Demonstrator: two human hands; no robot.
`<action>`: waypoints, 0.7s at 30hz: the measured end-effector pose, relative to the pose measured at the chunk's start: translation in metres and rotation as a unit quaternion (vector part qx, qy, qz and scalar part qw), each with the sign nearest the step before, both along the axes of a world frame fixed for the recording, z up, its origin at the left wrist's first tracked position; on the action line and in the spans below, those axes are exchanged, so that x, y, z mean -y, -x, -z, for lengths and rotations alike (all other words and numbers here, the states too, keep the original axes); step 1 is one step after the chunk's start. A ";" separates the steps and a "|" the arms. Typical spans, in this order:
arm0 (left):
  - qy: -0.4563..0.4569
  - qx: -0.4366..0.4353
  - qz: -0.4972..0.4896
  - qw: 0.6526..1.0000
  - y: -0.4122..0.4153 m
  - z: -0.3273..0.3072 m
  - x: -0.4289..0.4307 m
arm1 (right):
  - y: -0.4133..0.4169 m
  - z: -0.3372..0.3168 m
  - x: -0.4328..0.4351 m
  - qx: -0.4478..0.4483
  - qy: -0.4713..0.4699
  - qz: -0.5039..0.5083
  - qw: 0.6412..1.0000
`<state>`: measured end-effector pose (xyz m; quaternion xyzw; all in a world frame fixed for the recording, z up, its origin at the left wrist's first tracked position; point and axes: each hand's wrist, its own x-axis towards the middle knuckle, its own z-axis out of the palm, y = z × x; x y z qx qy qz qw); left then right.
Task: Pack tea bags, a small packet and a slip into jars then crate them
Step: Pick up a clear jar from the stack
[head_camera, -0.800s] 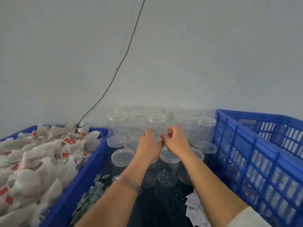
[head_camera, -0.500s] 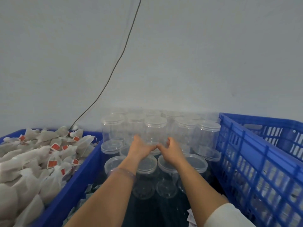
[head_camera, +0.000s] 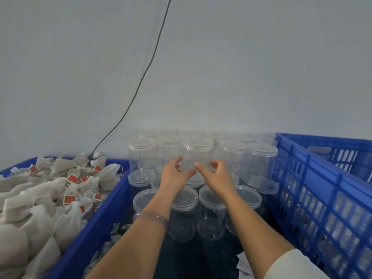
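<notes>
Centrally, lidded jar (head_camera: 196, 152) between left hand (head_camera: 174, 176), right hand (head_camera: 216, 177)

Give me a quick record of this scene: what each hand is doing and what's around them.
Left hand: fingers curved at a clear lidded jar; grip unclear
Right hand: same jar, other side; grip unclear
Jars: clear, lidded, stacked two high
Left crate: blue, heaped with tea bags
Right crate: blue, slotted walls
Slips: white, lying lower right
</notes>
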<state>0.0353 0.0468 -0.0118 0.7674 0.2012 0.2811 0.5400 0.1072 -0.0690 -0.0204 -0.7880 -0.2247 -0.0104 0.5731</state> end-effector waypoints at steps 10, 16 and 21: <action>-0.065 0.050 0.068 0.994 0.101 -0.012 0.042 | 0.101 -0.024 0.061 0.023 -0.036 -0.116 0.992; 0.039 0.094 0.085 0.991 0.155 0.091 0.091 | 0.155 0.058 0.098 -0.077 0.013 -0.149 0.986; 0.104 0.062 0.077 0.990 0.160 0.149 0.103 | 0.173 0.110 0.107 -0.128 0.014 -0.133 0.983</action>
